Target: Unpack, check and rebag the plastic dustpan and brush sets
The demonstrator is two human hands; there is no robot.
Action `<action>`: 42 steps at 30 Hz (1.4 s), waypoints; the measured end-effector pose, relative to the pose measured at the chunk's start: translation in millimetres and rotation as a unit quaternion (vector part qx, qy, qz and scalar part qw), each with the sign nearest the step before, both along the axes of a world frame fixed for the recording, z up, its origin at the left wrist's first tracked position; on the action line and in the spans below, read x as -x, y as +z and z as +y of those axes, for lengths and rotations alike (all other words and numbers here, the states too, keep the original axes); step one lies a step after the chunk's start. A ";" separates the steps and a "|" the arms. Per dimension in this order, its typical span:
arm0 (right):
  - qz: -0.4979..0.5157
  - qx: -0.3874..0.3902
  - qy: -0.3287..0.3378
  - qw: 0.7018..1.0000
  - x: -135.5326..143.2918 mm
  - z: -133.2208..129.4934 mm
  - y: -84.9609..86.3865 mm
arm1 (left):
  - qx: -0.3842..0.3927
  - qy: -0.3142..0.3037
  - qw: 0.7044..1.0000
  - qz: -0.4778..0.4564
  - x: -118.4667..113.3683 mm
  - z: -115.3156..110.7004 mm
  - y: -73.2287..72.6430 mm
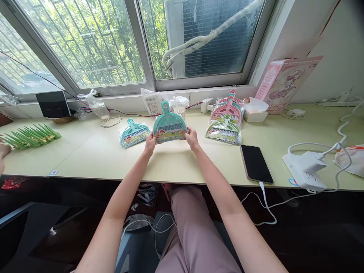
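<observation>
Between my two hands I hold a teal toy dustpan and brush set (167, 123), its handle pointing away from me. My left hand (151, 142) grips its lower left corner and my right hand (191, 138) its lower right corner, fingers closed on both sides. A printed label runs across the set below the grey bristles. Another teal set (133, 132), wrapped in clear plastic, lies on the table just left of my left hand. To the right of my hands is a stack of wrapped sets, a green one (224, 129) in front and pink ones (229, 103) behind.
A phone (256, 164) on a cable lies near the front edge of the table (93, 163). Right of it sits a power strip (304, 172) with trailing cords. Bundled green strips (31, 135) lie far left by another person's hand (3, 148). A pink box (287, 83) stands back right.
</observation>
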State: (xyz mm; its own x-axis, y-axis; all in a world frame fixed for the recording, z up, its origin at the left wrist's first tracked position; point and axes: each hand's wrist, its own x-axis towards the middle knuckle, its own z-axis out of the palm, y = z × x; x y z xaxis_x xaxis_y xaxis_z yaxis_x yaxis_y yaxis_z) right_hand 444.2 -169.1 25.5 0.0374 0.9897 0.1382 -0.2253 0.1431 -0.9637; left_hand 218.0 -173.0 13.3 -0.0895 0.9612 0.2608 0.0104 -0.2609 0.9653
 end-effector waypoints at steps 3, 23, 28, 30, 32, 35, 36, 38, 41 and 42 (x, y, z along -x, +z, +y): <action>-0.010 0.000 -0.007 1.000 3.3 -1.3 -0.9 | -0.002 0.029 1.000 -0.001 -1.2 -0.7 0.5; -0.065 0.011 0.084 0.994 -0.4 -4.3 -0.8 | 0.111 -0.004 0.994 -0.016 18.7 -19.1 10.2; -0.150 0.013 0.077 0.986 8.5 -4.2 -5.8 | 0.127 0.013 0.992 -0.001 36.5 -40.1 11.0; -0.184 -0.002 0.063 0.981 16.2 -5.1 -8.1 | 0.127 0.022 0.992 0.003 39.8 -47.5 11.7; -0.201 -0.013 0.068 0.977 22.8 -6.6 -9.4 | 0.132 0.032 0.991 0.006 43.2 -51.6 11.9; -0.190 -0.020 0.103 0.976 25.3 -8.7 -7.9 | 0.146 0.067 0.987 0.002 55.0 -50.5 11.6; -0.189 -0.027 0.092 0.977 23.3 -9.0 -6.3 | 0.151 0.094 0.984 -0.002 61.7 -48.6 11.5; -0.199 -0.042 0.008 0.979 14.5 -8.8 -1.6 | 0.145 0.165 0.976 -0.004 78.9 -43.5 11.4; -0.211 -0.024 -0.196 0.957 -7.5 -8.3 8.4 | 0.165 0.249 0.954 0.015 109.1 -34.8 10.7; -0.217 -0.011 -0.255 0.942 -16.0 -8.7 12.1 | 0.176 0.272 0.945 0.033 118.5 -31.8 10.1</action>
